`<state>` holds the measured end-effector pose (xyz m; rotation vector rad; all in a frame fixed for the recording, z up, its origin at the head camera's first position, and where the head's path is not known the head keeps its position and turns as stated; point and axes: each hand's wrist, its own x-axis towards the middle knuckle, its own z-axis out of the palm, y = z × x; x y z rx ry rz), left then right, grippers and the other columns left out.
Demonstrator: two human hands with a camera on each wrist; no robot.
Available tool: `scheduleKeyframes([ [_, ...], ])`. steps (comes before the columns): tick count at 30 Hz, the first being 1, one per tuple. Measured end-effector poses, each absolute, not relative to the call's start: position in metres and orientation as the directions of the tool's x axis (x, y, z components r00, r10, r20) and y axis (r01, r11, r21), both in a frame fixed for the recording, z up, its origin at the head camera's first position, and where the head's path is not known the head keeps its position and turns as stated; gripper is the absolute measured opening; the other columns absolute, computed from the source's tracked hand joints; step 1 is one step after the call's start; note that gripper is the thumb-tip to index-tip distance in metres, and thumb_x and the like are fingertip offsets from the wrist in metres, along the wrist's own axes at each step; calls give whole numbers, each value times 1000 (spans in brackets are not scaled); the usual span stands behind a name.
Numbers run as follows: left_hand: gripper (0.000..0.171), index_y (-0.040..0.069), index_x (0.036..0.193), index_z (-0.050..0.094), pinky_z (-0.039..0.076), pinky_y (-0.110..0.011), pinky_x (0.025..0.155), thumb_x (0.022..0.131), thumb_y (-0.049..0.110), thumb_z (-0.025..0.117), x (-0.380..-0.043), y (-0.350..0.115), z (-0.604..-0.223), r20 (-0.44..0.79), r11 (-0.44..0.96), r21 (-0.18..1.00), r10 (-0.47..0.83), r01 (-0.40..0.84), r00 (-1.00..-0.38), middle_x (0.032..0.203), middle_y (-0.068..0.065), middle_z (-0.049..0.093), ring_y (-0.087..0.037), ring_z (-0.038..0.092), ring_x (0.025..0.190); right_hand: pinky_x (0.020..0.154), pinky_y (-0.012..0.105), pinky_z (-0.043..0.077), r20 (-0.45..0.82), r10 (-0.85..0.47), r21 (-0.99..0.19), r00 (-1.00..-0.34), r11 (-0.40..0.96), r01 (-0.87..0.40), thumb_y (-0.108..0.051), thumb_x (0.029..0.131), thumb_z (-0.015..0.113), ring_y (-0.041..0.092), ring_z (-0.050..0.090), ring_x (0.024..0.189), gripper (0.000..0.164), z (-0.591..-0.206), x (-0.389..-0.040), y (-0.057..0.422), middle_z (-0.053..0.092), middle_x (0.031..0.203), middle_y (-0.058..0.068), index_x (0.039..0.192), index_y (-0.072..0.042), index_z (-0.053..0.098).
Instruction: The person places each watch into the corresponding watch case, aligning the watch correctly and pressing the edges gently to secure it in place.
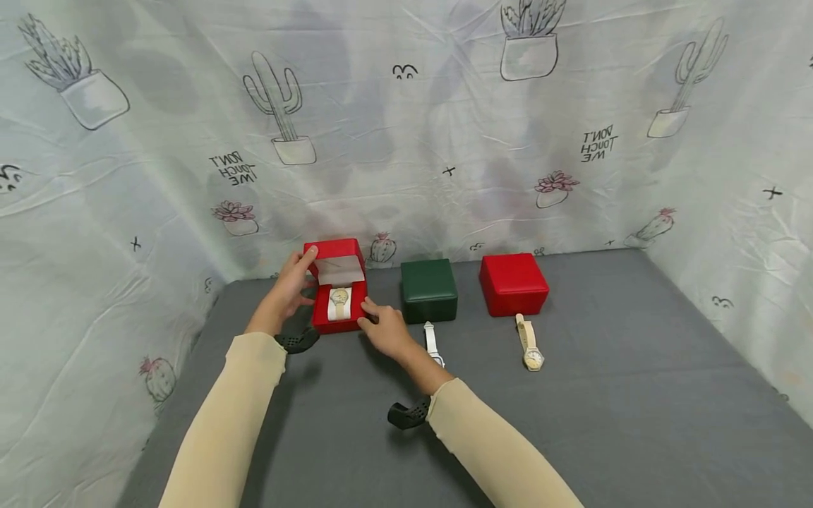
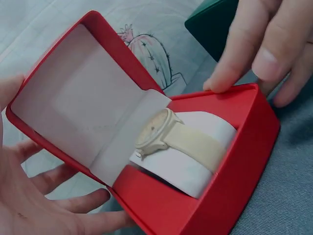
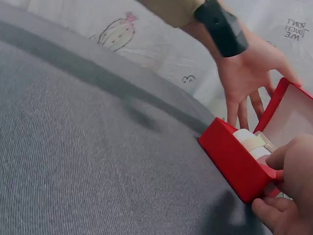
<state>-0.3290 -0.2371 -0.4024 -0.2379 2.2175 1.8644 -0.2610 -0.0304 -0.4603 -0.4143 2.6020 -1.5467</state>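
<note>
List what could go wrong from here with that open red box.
The raised lid of the square red box, touched by the left hand, might fall onto the right hand at the box's rim. In the head view, the right forearm overlaps the white-strapped wristwatch, so it could knock that.

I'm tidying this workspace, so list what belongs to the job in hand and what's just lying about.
Apparently in the job:
open red square box, left hand touching, right hand gripping
cream-strapped round watch on its white cushion

Apparently lying about:
closed dark-green square box
closed red square box
white-strapped watch
loose cream-strapped round watch
</note>
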Motion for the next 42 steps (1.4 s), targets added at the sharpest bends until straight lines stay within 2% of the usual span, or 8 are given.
scheduleKeyframes([
  [6, 73, 16, 149, 13, 24, -75, 105, 96, 56, 42, -318, -236, -394, -288, 145, 950, 68, -277, -955, 161, -13, 8, -47, 13, 146, 104, 40, 47, -40, -280, -974, -959, 227, -25, -19, 98, 55, 23, 48, 135, 56, -457, -265, -28, 46, 148, 12, 149, -8, 36],
  [10, 69, 18, 149, 13, 24, -75, 105, 97, 52, 44, -313, -239, -396, -296, 135, 949, 81, -284, -952, 161, -13, 9, -46, 13, 147, 103, 41, 48, -109, -285, -989, -952, 123, 77, -21, 99, 53, 24, 48, 134, 60, -454, -268, -28, 42, 151, 12, 153, -14, 28],
  [15, 69, 24, 146, 13, 23, -74, 106, 95, 54, 48, -315, -245, -407, -306, 122, 948, 92, -294, -948, 162, -10, 7, -50, 14, 145, 103, 42, 47, -132, -281, -988, -951, 120, 102, -25, 100, 52, 25, 49, 134, 59, -451, -269, -29, 42, 151, 13, 153, -19, 28],
  [21, 77, 28, 150, 7, 24, -72, 107, 93, 56, 51, -311, -251, -417, -292, 144, 951, 129, -274, -948, 163, -6, 1, -47, 14, 147, 105, 48, 45, -158, -297, -987, -942, 73, 143, -28, 100, 50, 31, 39, 139, 61, -447, -273, -31, 35, 154, 16, 155, -22, 24],
  [26, 78, 27, 152, 7, 25, -71, 108, 94, 52, 53, -305, -255, -422, -267, 129, 960, 151, -249, -952, 163, -7, 1, -44, 16, 147, 105, 53, 43, -148, -333, -989, -931, 54, 138, -28, 101, 48, 34, 35, 141, 61, -445, -273, -31, 32, 155, 20, 155, -25, 20],
  [33, 75, 24, 154, 11, 24, -70, 109, 97, 40, 56, -298, -261, -427, -231, 75, 972, 194, -220, -953, 164, -5, 1, -43, 17, 147, 105, 49, 44, -146, -334, -988, -931, 103, 118, -37, 102, 45, 26, 38, 140, 56, -443, -270, -30, 34, 155, 11, 153, -34, 23],
  [37, 69, 24, 153, 14, 22, -69, 111, 98, 30, 56, -293, -263, -429, -216, 52, 976, 222, -210, -951, 165, -5, 0, -42, 17, 147, 107, 47, 43, -148, -344, -988, -927, 100, 120, -36, 103, 43, 26, 34, 143, 54, -443, -270, -28, 31, 158, 8, 153, -30, 25],
  [42, 74, 22, 155, 9, 17, -69, 112, 98, 17, 56, -281, -263, -425, -197, 48, 980, 267, -191, -943, 165, -5, -2, -43, 12, 148, 108, 46, 41, -167, -361, -985, -917, 99, 141, -33, 103, 45, 25, 32, 145, 55, -436, -264, -25, 27, 160, 7, 153, -20, 27],
])
